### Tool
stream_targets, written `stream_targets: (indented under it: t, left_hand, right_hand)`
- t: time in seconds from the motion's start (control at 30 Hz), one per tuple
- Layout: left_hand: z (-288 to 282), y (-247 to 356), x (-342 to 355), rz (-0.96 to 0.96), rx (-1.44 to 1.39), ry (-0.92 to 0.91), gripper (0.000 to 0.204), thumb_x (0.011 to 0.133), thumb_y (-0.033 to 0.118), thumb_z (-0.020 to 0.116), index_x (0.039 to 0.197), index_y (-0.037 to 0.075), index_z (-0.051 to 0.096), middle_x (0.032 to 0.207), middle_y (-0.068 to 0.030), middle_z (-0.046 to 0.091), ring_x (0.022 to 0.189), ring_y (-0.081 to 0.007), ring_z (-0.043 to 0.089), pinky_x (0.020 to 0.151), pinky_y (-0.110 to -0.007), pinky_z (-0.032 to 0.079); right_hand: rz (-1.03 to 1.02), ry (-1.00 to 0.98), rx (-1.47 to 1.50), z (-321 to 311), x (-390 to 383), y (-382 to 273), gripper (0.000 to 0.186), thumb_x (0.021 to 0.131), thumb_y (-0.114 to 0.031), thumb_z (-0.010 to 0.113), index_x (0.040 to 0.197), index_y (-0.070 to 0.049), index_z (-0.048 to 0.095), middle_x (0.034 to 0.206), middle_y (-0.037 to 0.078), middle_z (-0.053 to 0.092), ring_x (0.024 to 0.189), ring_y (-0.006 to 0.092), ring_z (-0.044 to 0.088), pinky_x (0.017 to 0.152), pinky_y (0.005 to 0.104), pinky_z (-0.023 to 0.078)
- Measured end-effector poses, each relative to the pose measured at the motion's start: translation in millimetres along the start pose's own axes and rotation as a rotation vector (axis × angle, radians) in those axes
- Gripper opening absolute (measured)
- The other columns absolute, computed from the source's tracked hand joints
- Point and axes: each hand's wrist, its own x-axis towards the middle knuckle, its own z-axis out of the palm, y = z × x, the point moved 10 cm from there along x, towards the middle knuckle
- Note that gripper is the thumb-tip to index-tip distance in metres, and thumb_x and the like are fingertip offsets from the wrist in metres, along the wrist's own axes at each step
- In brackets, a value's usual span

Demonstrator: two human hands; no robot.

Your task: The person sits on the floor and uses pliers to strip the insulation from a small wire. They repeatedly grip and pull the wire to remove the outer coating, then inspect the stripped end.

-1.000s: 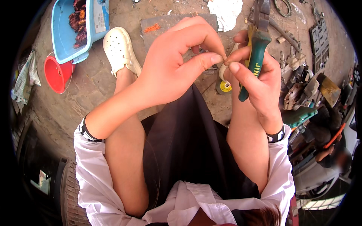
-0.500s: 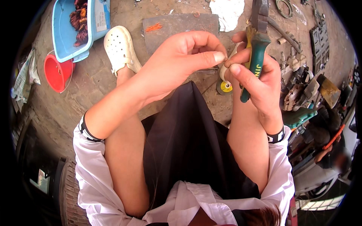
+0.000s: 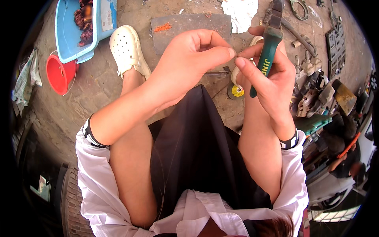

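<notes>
Green-handled pliers (image 3: 270, 48) rest in my right hand (image 3: 276, 81), their dark metal jaws pointing away from me. The right thumb and forefinger reach out beside the handle toward my left fingertips. My left hand (image 3: 188, 59) is closed in a pinch, thumb against forefinger, meeting the right fingertips. Something tiny seems to be between them, too small to name. Beyond the hands, a dark flat board (image 3: 189, 24) lies on the ground, with a small heap of orange wire bits (image 3: 162, 27) on it.
At the far left stand a blue tub (image 3: 73, 53) holding dark reddish wire coils (image 3: 83, 23) and a red bucket (image 3: 59, 75). A white cloth (image 3: 240, 14) lies beyond the board. Metal parts (image 3: 312, 91) and a black tool case (image 3: 335, 51) crowd the right. A yellow-centred spool (image 3: 237, 91) sits near my right foot.
The pliers have tilted slightly in my right hand and their lower handle end has risen. Both hands stay fingertip to fingertip, having shifted only a little away from me.
</notes>
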Motion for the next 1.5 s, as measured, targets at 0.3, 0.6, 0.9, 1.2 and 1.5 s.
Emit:
stream_targets:
  t: [0.3,0.6,0.9,1.2,1.5]
  left_hand:
    - [4,-9,2,-0.056,-0.203,-0.046,0.012,0.091,0.014,0.060,0.093,0.002,0.062,0.079,0.0024,0.052,0.076,-0.0066,0.045,0.073,-0.023,0.039]
    - [5,-4,2,-0.055,-0.226,-0.090,0.015,0.091,0.014,0.061,0.098,0.001,0.063,0.080,0.0024,0.053,0.075,-0.0066,0.045,0.072,-0.023,0.039]
    - [3,0,2,0.036,-0.029,-0.077,0.016,0.092,0.015,0.062,0.102,0.002,0.063,0.091,0.0022,0.058,0.081,-0.0060,0.047,0.077,-0.022,0.041]
    - [3,-44,4,-0.248,0.080,-0.092,0.017,0.091,0.016,0.064,0.099,0.001,0.064,0.090,0.0011,0.061,0.085,-0.0065,0.051,0.078,-0.022,0.041]
    - [6,15,-6,0.100,0.154,-0.077,0.017,0.091,0.012,0.063,0.105,0.001,0.064,0.097,-0.0016,0.065,0.088,-0.0080,0.057,0.081,-0.024,0.047]
  right_hand:
    - [0.361,-0.060,0.573,10,-7,42,0.009,0.084,-0.005,0.070,0.089,0.001,0.069,0.102,0.007,0.063,0.115,0.0163,0.053,0.087,0.0303,0.044]
    - [0.174,-0.057,0.324,3,-2,18,0.012,0.084,-0.006,0.070,0.094,0.000,0.070,0.112,0.009,0.062,0.092,0.0095,0.056,0.079,0.0259,0.044]
    - [0.358,-0.072,0.401,10,-11,32,0.011,0.083,-0.009,0.072,0.090,0.000,0.068,0.117,0.010,0.058,0.091,0.0088,0.056,0.077,0.0249,0.043]
    - [0.235,-0.185,0.504,17,-10,15,0.008,0.083,-0.006,0.070,0.089,-0.001,0.068,0.105,0.008,0.062,0.108,0.0170,0.053,0.082,0.0296,0.045]
    - [0.058,-0.136,0.402,3,-8,9,0.009,0.084,-0.003,0.067,0.091,0.001,0.066,0.111,0.009,0.059,0.087,0.0095,0.054,0.070,0.0239,0.043]
